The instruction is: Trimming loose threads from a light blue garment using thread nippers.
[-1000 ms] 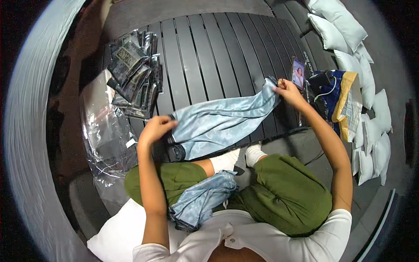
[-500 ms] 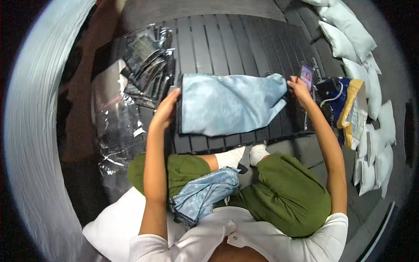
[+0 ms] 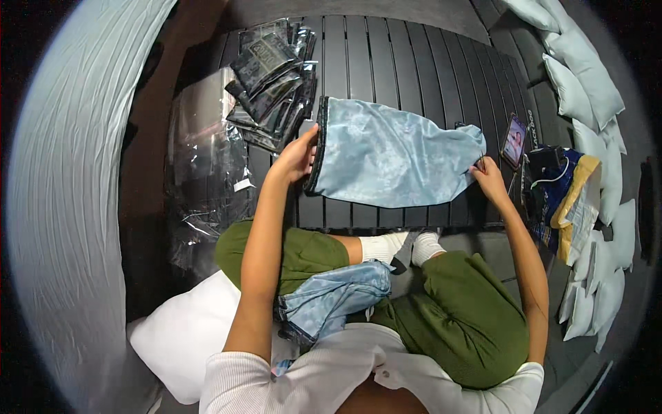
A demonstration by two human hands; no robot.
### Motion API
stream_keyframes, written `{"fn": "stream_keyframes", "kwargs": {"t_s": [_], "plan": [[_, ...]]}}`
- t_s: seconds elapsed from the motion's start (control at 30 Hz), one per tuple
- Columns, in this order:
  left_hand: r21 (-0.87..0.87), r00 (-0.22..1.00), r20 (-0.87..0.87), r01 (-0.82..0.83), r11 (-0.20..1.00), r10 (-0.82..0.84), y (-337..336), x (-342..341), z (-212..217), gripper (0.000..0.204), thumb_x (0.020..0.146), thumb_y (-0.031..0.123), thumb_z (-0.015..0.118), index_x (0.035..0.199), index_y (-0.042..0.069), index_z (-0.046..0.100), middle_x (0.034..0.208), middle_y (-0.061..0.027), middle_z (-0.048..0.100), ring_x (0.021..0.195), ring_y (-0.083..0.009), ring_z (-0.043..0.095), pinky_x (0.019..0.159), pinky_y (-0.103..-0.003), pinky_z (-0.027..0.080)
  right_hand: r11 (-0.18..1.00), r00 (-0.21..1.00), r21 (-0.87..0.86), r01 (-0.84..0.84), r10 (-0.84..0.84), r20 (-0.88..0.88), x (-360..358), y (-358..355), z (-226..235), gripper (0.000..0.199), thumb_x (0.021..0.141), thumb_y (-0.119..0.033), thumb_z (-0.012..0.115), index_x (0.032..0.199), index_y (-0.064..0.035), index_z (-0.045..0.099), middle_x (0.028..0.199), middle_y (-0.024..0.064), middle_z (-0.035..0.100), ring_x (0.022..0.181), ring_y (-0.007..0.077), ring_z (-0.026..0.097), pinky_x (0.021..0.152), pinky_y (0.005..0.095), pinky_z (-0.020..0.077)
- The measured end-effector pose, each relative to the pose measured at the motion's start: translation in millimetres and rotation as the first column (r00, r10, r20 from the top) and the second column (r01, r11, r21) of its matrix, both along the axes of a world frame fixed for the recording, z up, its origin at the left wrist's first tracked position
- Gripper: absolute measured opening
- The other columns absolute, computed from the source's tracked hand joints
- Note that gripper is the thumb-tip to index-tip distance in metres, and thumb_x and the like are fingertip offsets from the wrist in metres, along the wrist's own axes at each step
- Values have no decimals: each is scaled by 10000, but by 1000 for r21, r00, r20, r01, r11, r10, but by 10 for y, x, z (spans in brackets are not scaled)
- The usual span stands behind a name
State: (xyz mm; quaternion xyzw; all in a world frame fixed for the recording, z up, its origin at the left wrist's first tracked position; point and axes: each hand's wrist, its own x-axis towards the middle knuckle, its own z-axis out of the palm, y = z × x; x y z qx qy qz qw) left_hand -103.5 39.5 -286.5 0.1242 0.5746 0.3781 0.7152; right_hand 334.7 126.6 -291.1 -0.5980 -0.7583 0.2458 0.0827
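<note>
Hands (image 3: 296,157) on smooth, shiny pale-blue cloth (image 3: 393,162)

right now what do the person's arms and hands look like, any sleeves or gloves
Both forearms are bare from above the elbow down. The left hand and right hand wear no gloves, and no watch, ring or band shows on either. The only arm covering is a white ribbed top with short sleeves that end at the upper arms, near the lower edge of the picture.
</note>
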Motion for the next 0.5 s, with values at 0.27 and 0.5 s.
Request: {"fn": "stream_keyframes", "kwargs": {"t_s": [0.27, 0.5], "plan": [[-22, 998, -65, -30, 999, 28, 18, -118, -157, 415, 828, 576, 428, 742, 184, 538, 497, 90, 411, 386, -53, 358, 357, -204, 262, 958, 959, 277, 79, 3, -284, -109, 28, -239, 323, 761, -155, 626, 670, -8, 353, 742, 71, 414, 632, 183, 469, 579, 281, 389], [5, 989, -80, -122, 992, 123, 44, 93, -99, 422, 775, 498, 579, 801, 77, 576, 573, 37, 505, 437, -86, 453, 377, -212, 330, 973, 803, -89, 212, -226, -552, -148, 39, -126, 351, 782, -124, 626, 649, -81, 304, 639, -9, 394, 568, 64, 426, 493, 222, 365]]}}
